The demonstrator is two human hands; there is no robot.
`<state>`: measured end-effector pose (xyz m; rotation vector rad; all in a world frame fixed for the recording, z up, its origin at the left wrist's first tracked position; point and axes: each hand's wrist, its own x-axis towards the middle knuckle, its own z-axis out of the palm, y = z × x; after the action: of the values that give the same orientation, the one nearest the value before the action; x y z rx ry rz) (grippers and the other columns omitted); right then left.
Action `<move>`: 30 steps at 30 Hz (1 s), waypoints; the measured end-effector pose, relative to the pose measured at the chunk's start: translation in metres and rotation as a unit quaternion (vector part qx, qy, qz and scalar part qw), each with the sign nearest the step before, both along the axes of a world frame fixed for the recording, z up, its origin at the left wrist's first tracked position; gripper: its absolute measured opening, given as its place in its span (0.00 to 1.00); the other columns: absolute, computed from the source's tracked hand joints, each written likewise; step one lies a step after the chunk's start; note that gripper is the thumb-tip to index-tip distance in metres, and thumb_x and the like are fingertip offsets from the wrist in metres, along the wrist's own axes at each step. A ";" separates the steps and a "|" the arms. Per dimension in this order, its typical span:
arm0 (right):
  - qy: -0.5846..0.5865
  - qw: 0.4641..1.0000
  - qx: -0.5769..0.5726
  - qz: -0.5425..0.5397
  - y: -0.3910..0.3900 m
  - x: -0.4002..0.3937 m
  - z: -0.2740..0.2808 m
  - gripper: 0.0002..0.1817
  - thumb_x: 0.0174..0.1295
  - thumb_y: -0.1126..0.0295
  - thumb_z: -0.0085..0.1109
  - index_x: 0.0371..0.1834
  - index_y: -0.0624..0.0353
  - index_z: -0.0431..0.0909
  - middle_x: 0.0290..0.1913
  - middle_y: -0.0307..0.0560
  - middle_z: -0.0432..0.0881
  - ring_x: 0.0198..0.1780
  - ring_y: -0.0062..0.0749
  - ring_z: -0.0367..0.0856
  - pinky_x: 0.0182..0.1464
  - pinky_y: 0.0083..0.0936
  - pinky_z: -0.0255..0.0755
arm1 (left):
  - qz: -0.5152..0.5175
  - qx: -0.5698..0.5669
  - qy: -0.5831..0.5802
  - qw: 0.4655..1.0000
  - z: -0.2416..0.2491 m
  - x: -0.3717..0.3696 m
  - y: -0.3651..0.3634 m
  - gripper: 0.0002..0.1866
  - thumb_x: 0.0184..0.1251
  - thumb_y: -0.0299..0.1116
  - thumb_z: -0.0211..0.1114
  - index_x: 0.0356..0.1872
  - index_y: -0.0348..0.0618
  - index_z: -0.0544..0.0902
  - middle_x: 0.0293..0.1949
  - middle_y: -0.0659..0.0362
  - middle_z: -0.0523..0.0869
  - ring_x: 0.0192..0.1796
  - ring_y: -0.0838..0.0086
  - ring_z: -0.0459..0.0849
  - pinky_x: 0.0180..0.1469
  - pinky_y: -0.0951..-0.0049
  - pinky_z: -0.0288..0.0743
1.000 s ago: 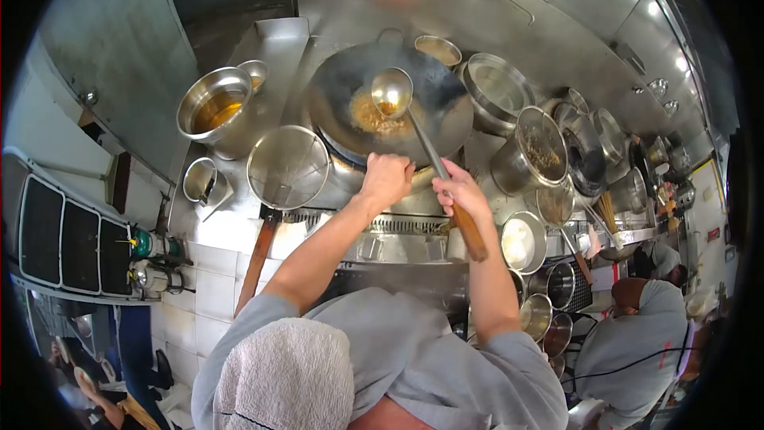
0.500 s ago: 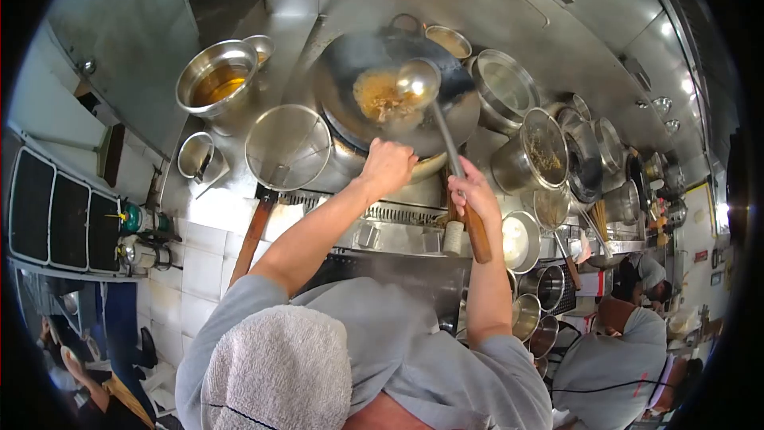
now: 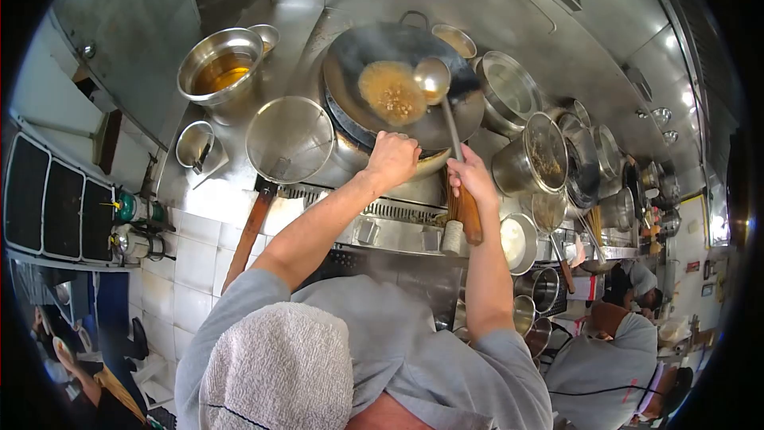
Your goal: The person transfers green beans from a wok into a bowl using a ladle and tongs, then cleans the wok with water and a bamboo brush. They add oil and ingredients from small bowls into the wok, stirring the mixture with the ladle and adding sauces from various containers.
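Observation:
A large dark wok (image 3: 350, 56) sits on the stove with brown liquid and small bits of food (image 3: 391, 95) in it and faint steam above. At its near rim my left hand (image 3: 394, 159) is closed in a fist-like grip; what it grips there is mostly hidden by the fingers. My right hand (image 3: 475, 177) is wrapped round the wooden-handled ladle (image 3: 451, 123). The bowl of the ladle is inside the wok, beside the right side of the liquid. A round strainer (image 3: 289, 137) with a wooden handle lies left of the wok.
A metal pot of amber liquid (image 3: 223, 72) and a small pot (image 3: 195, 146) stand at the left. Several pots and strainers (image 3: 545, 151) line the right. Another person in a grey shirt (image 3: 602, 358) is at the lower right; a further person's hand (image 3: 64, 354) shows lower left.
The liquid has spread into a rounder pool as the wok shifted a little. The ladle stands more upright, its bowl slightly farther right, and my right hand has moved slightly nearer the wok.

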<state>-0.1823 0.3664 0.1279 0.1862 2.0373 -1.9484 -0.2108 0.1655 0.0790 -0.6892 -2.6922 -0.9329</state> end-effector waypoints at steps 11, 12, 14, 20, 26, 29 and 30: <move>-0.065 0.984 -0.165 -0.009 -0.021 0.002 -0.004 0.11 0.66 0.72 0.54 0.50 0.59 0.69 0.27 0.35 0.69 0.19 0.14 0.66 0.15 0.17 0.61 | -0.069 0.184 0.005 0.980 0.032 0.077 -0.032 0.12 0.60 0.27 0.67 0.44 0.37 0.84 0.61 0.42 0.74 0.65 0.47 0.71 0.67 0.57 0.67; -0.056 0.991 -0.125 -0.003 -0.022 0.000 -0.005 0.13 0.65 0.72 0.54 0.51 0.60 0.69 0.26 0.34 0.69 0.19 0.15 0.66 0.15 0.18 0.62 | -0.071 0.191 0.004 0.979 0.029 0.079 -0.033 0.11 0.60 0.27 0.67 0.44 0.37 0.84 0.61 0.43 0.74 0.64 0.47 0.71 0.67 0.57 0.67; 0.017 0.999 -0.011 0.026 -0.032 0.001 -0.007 0.22 0.64 0.73 0.54 0.62 0.62 0.67 0.24 0.33 0.68 0.17 0.16 0.66 0.14 0.20 0.64 | -0.074 0.202 -0.001 0.977 0.025 0.082 -0.037 0.11 0.60 0.26 0.66 0.44 0.38 0.84 0.60 0.42 0.75 0.64 0.48 0.72 0.66 0.57 0.68; -0.016 0.999 -0.001 0.042 -0.005 0.029 0.029 0.33 0.64 0.75 0.53 0.74 0.57 0.59 0.25 0.36 0.69 0.15 0.16 0.64 0.13 0.17 0.64 | -0.082 0.199 -0.010 0.977 0.028 0.086 -0.051 0.12 0.59 0.24 0.65 0.45 0.39 0.84 0.60 0.42 0.75 0.63 0.48 0.73 0.65 0.57 0.69; -0.084 0.990 -0.106 0.029 0.007 0.027 0.012 0.34 0.67 0.75 0.53 0.76 0.58 0.53 0.27 0.37 0.68 0.14 0.12 0.63 0.09 0.14 0.59 | -0.130 0.214 -0.026 0.968 0.027 0.089 -0.038 0.11 0.65 0.30 0.66 0.47 0.40 0.83 0.60 0.45 0.74 0.65 0.49 0.71 0.66 0.56 0.68; -0.059 0.995 -0.069 0.032 0.003 0.030 0.019 0.34 0.67 0.75 0.53 0.76 0.58 0.54 0.28 0.37 0.69 0.15 0.13 0.63 0.09 0.14 0.59 | -0.110 0.208 -0.055 0.970 0.030 0.093 -0.037 0.12 0.68 0.34 0.64 0.47 0.38 0.83 0.60 0.42 0.74 0.66 0.48 0.70 0.66 0.55 0.67; -0.060 0.995 -0.070 0.038 0.006 0.038 0.024 0.34 0.67 0.75 0.53 0.76 0.57 0.54 0.28 0.38 0.69 0.15 0.13 0.64 0.10 0.14 0.59 | -0.105 0.203 -0.067 0.971 0.031 0.094 -0.037 0.13 0.69 0.35 0.63 0.47 0.37 0.83 0.60 0.41 0.74 0.66 0.47 0.70 0.67 0.55 0.66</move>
<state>-0.1444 0.3726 0.1516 0.1871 1.7981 -1.9751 -0.1166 0.1289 0.1102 -0.8508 -2.4462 -1.5766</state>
